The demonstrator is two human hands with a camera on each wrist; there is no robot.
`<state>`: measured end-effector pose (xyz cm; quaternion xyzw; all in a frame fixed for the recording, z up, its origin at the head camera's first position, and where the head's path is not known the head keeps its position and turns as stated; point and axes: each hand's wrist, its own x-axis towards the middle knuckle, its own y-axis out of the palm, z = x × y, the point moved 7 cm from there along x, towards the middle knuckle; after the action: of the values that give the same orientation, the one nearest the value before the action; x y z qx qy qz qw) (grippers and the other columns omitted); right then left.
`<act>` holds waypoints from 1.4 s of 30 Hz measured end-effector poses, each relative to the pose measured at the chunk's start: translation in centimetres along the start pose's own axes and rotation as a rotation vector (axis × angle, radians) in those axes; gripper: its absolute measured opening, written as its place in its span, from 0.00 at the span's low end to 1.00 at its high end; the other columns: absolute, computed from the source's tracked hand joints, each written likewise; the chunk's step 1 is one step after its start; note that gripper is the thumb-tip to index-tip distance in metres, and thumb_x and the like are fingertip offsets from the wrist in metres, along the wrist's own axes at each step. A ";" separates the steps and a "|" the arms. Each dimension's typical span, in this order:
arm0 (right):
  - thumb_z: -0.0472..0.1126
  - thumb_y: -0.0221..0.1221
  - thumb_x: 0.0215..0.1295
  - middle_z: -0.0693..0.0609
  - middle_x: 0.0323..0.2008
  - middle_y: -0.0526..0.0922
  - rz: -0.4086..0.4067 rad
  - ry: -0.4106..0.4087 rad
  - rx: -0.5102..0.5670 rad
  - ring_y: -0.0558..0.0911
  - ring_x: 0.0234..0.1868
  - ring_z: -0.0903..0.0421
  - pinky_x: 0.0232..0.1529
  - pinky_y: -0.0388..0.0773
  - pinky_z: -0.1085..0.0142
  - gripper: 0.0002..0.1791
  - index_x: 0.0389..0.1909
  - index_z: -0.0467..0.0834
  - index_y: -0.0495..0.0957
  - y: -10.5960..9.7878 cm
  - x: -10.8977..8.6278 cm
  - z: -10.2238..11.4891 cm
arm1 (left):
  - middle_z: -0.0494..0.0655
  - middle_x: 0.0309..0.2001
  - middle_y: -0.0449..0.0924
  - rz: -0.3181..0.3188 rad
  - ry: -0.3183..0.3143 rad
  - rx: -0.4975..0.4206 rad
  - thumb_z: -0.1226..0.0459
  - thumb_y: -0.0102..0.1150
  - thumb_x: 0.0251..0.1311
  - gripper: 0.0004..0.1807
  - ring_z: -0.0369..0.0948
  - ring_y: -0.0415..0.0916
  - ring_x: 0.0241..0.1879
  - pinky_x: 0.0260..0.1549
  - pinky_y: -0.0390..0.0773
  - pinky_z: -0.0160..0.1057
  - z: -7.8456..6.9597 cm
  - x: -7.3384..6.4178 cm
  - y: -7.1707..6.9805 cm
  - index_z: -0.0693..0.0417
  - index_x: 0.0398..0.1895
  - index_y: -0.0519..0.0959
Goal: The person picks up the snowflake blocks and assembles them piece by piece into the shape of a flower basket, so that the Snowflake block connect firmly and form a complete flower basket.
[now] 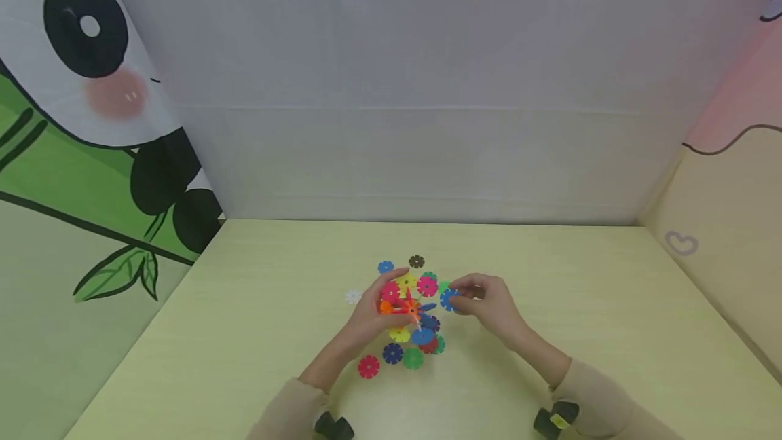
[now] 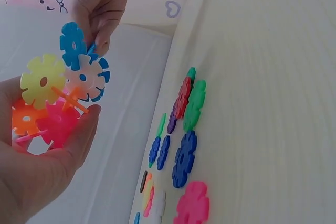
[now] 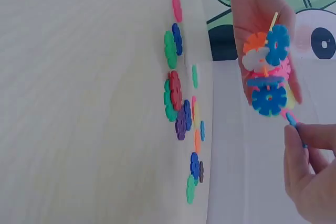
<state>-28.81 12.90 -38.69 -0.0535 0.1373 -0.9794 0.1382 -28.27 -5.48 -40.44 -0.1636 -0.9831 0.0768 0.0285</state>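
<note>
My left hand point(image 1: 368, 312) grips a cluster of interlocked plastic snowflake discs point(image 3: 269, 101), held above the table. In the left wrist view the cluster shows yellow point(image 2: 42, 81), orange, pink, whitish and blue notched discs, slotted together at angles. My right hand point(image 1: 493, 304) pinches a loose blue snowflake disc point(image 1: 449, 299) between thumb and fingers. In the right wrist view this blue disc point(image 3: 292, 120) is edge-on, close to the cluster's lower end. Whether it touches the cluster I cannot tell. Fingers of the left hand hide part of the cluster.
Several loose snowflake discs lie on the pale yellow table point(image 1: 275, 277) under and around the hands. A pink disc point(image 1: 368, 367) and a green disc point(image 1: 413, 358) lie nearest, a brown disc point(image 1: 417, 261) farthest. A white cloth wall point(image 1: 427, 155) stands behind.
</note>
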 end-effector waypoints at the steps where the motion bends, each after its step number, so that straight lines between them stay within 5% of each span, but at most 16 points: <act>1: 0.29 0.61 0.54 0.44 0.30 0.77 -0.028 0.020 0.036 0.80 0.30 0.54 0.34 0.81 0.63 0.13 0.40 0.29 0.76 0.0 0.0 0.2 | 0.48 0.66 0.54 0.002 0.002 -0.011 0.69 0.63 0.50 0.37 0.51 0.50 0.65 0.51 0.70 0.52 0.0 0.0 0.2 0.43 0.64 0.61; 10: 0.28 0.60 0.54 0.45 0.30 0.74 -0.157 0.103 0.095 0.81 0.31 0.55 0.35 0.81 0.62 0.12 0.41 0.29 0.76 0.1 -0.2 0.2 | 0.48 0.64 0.58 -0.033 0.042 -0.027 0.72 0.61 0.51 0.37 0.50 0.68 0.53 0.40 0.78 0.37 -0.5 0.1 1.1 0.46 0.65 0.59; 16: 0.28 0.61 0.53 0.44 0.30 0.77 -0.170 0.085 0.059 0.81 0.31 0.54 0.33 0.81 0.66 0.12 0.40 0.30 0.77 0.0 -0.2 0.5 | 0.45 0.66 0.56 -0.092 0.091 -0.008 0.71 0.63 0.50 0.39 0.49 0.56 0.63 0.46 0.76 0.44 -0.9 -0.1 1.1 0.41 0.65 0.59; 25: 0.31 0.62 0.53 0.42 0.32 0.83 -0.142 0.056 0.008 0.83 0.31 0.51 0.32 0.81 0.65 0.10 0.37 0.32 0.80 -0.2 0.1 0.6 | 0.45 0.67 0.52 0.030 0.124 0.074 0.67 0.60 0.54 0.38 0.49 0.53 0.64 0.54 0.68 0.52 -1.5 -0.8 2.6 0.39 0.66 0.55; 34: 0.35 0.62 0.55 0.43 0.35 0.83 -0.211 0.053 0.039 0.83 0.35 0.50 0.36 0.80 0.67 0.12 0.40 0.35 0.80 -0.4 -0.7 0.2 | 0.53 0.67 0.52 -0.075 0.140 -0.016 0.75 0.58 0.51 0.39 0.53 0.49 0.65 0.54 0.68 0.53 -3.7 -1.6 2.6 0.51 0.66 0.55; 38: 0.31 0.62 0.54 0.43 0.33 0.83 -0.224 0.017 0.031 0.82 0.34 0.45 0.34 0.80 0.67 0.12 0.41 0.34 0.79 -0.4 -1.0 0.4 | 0.51 0.67 0.50 -0.042 0.132 -0.017 0.72 0.59 0.52 0.40 0.52 0.64 0.57 0.47 0.75 0.45 -2.7 -1.3 2.7 0.43 0.67 0.53; 42: 0.31 0.62 0.54 0.43 0.31 0.83 -0.245 0.009 0.022 0.82 0.33 0.44 0.34 0.80 0.67 0.12 0.41 0.35 0.80 -0.3 -1.1 0.5 | 0.47 0.68 0.48 0.024 0.140 -0.012 0.66 0.61 0.53 0.43 0.50 0.66 0.56 0.47 0.75 0.42 -1.6 -1.1 3.0 0.35 0.68 0.49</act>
<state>-27.74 13.36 -38.16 -0.0637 0.1195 -0.9906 0.0177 -26.13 -2.79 -39.40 -0.1807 -0.9771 0.0598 0.0952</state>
